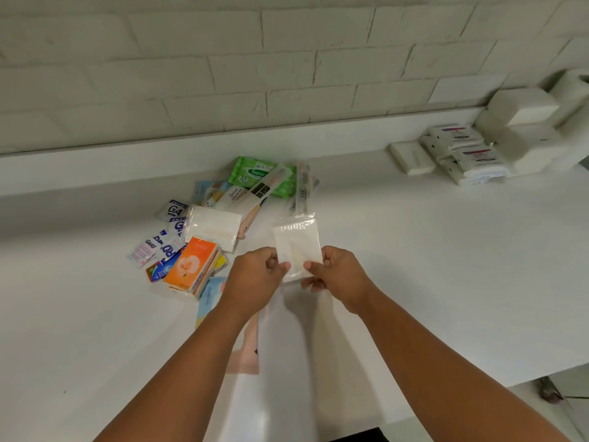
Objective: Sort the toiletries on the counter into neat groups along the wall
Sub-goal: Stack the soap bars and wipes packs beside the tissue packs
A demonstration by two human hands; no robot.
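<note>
Both hands hold up a clear plastic pouch with a white pad [297, 242] above the white counter [414, 266]. My left hand [255, 277] pinches its lower left edge and my right hand [334, 274] pinches its lower right edge. A loose pile of toiletries lies to the left: an orange tissue pack [191, 267], a second clear white pouch [214, 225], blue-and-white sachets [169, 228], a green wet-wipes pack [255, 175] and wrapped toothbrushes [302, 183]. A pale blue packet [208, 298] and a pink packet [247, 346] lie partly under my left forearm.
Along the wall at the far right stand white wrapped packs [465, 154], a flat white pack [411, 157] and white tissue blocks and rolls [526, 122]. A white brick wall [287, 59] backs the counter ledge. The counter's front edge [548, 376] drops away at lower right.
</note>
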